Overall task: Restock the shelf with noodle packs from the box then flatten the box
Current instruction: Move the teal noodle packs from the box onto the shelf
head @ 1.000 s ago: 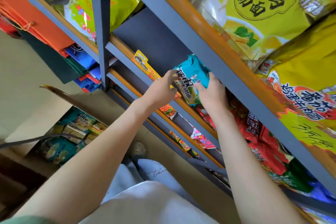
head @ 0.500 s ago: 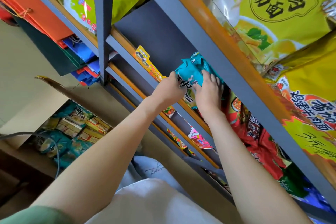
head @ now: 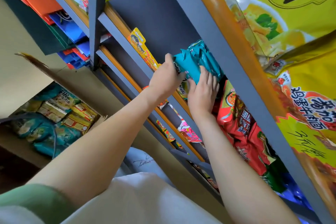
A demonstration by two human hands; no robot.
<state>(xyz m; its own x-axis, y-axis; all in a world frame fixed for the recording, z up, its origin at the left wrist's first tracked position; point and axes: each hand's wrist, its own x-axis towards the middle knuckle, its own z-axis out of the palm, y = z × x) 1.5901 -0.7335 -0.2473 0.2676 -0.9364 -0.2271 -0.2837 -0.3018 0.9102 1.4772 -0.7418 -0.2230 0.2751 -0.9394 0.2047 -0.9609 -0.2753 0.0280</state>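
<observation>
A teal noodle pack (head: 197,62) lies partly inside the grey shelf (head: 160,18), its near end sticking out over the orange-trimmed edge. My left hand (head: 166,76) grips the pack's left end. My right hand (head: 203,90) presses flat against its front and right side, fingers spread. Red noodle packs (head: 241,125) stand on the same shelf just right of it. The open cardboard box (head: 36,67) sits on the floor at lower left, with several teal and yellow noodle packs (head: 54,118) inside.
Large yellow noodle bags (head: 291,23) fill the shelf above. A grey upright post (head: 96,14) divides the rack. Orange and blue folded bags (head: 69,29) are stacked at left. Price tags (head: 141,47) hang off the shelf edges. Lower shelves hold more packs.
Both hands have pushed the teal pack deeper into the shelf, up and to the right. My right hand's fingers have flattened onto it. The view has tilted closer to the shelf.
</observation>
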